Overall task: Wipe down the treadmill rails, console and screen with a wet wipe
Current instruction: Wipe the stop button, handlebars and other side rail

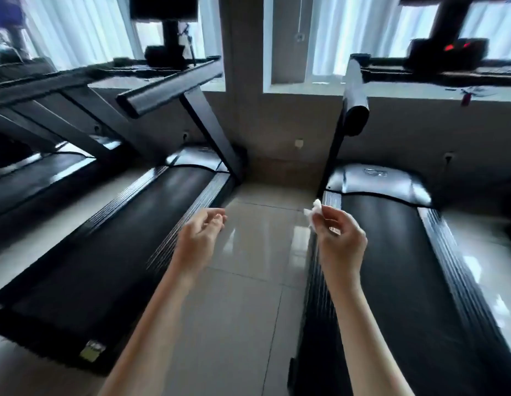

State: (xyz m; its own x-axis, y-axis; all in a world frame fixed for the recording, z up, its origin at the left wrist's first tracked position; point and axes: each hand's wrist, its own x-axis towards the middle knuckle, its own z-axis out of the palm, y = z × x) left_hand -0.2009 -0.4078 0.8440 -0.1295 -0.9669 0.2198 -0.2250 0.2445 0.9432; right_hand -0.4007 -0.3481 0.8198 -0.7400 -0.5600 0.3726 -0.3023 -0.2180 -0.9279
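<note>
I stand in the aisle between two black treadmills. My right hand (338, 237) pinches a small crumpled white wet wipe (314, 212) above the left side rail of the right treadmill (391, 267). That treadmill's left handrail (354, 107) rises ahead, and its console (448, 54) shows red lights at the top right. My left hand (202, 235) hangs over the floor with loosely curled fingers, holding nothing, next to the right edge of the left treadmill (120, 244). The left treadmill's handrail (168, 88) and console (164, 54) stand further up, with its screen (164, 7) at the top edge.
Glossy beige floor tiles (242, 281) run between the two machines. A grey wall pillar (242, 81) and curtained windows (348, 32) close the far end. Another treadmill frame (34, 110) stands at the far left.
</note>
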